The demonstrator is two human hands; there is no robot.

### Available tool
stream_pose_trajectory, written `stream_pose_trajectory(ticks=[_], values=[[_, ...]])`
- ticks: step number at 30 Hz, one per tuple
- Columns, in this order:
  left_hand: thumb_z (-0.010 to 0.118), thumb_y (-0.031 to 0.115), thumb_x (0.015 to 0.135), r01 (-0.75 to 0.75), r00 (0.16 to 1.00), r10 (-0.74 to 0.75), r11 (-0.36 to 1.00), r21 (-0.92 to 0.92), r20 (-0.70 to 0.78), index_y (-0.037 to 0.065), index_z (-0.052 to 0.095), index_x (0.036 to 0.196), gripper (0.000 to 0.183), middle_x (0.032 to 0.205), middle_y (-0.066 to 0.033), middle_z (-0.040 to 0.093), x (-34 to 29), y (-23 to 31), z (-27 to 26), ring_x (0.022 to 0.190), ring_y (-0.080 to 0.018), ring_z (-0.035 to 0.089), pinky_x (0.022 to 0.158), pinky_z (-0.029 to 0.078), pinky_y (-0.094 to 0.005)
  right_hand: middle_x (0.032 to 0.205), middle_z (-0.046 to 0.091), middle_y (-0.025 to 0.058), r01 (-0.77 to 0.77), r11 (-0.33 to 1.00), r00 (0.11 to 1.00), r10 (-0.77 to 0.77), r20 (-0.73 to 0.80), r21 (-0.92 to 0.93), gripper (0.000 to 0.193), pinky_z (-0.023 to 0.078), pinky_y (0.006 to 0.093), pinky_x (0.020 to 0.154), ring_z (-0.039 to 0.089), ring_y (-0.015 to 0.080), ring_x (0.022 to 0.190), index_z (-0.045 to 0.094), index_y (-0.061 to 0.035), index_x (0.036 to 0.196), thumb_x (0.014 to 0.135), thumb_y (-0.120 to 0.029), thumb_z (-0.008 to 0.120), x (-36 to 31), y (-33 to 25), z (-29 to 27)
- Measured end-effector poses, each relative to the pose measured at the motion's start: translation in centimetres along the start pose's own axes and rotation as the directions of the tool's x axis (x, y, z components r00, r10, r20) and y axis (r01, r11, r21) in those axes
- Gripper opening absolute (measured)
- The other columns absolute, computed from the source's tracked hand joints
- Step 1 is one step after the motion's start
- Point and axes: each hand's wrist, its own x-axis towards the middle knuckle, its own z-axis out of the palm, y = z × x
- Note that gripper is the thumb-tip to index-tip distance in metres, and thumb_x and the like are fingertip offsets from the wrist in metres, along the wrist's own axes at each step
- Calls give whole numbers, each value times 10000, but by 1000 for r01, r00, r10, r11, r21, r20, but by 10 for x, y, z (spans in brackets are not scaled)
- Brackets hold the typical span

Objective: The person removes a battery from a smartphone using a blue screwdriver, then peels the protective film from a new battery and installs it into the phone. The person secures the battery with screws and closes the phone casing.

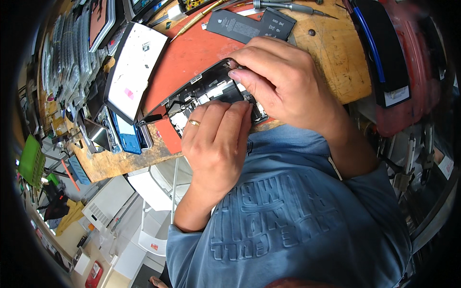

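An opened smartphone [218, 90] lies tilted at the near edge of the red mat, its inner parts showing. My left hand [211, 137], with a ring on one finger, is closed over the phone's near side, its fingertips down on the inside. The thumb of that hand is hidden. My right hand [283, 79] grips the phone's far right corner between thumb and index finger. Just beyond the right hand a loose black phone battery [249, 25] lies on the mat.
The red mat [197, 48] covers part of a worn wooden bench [331, 53]. Screwdrivers [297, 7] lie at the back. On the left are a white panel with a black rim [135, 72], a blue phone [127, 134] and a stack of clear-wrapped parts [72, 53]. A black-and-blue case [384, 53] sits right.
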Motion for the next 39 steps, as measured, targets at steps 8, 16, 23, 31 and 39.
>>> stream_pose_trajectory(ticks=[8,16,23,31,39], values=[[844,19,807,-34,999,36,996,80,-21,0,749,1044,256,875,-107,658,-4,4,3,825,-272,694,711,568,-386,884,667,147,14,1000,1000,-14,-4,8,139,529,416,649,662,339,742,709,16,1050,929,-12,773,0,0,1],[854,-12,778,-31,983,48,995,98,-177,-12,794,1103,331,964,-113,727,-34,9,19,973,-317,746,841,619,-386,869,656,136,34,999,999,-34,-11,8,134,515,406,630,645,324,712,711,12,1048,931,-7,774,0,1,1],[831,36,807,-65,990,86,983,173,-115,-2,795,1113,310,979,-99,704,-25,7,16,976,-272,721,817,595,-381,867,656,134,37,999,999,-37,-10,5,128,516,394,629,647,318,714,709,14,1044,935,-8,771,0,1,1],[824,82,765,-173,983,179,974,143,-30,15,799,1103,346,976,-85,696,-15,-8,5,952,-255,708,799,587,-371,890,669,142,41,999,999,-41,1,4,146,528,399,651,659,327,739,710,19,1056,924,-3,770,0,2,0],[852,37,782,-132,989,137,988,78,-62,30,803,1102,323,985,-58,699,-13,-11,-2,979,-258,692,848,558,-336,873,663,136,18,1000,1000,-18,16,-8,144,528,396,655,662,311,739,716,15,1054,924,-5,775,1,0,-2]])
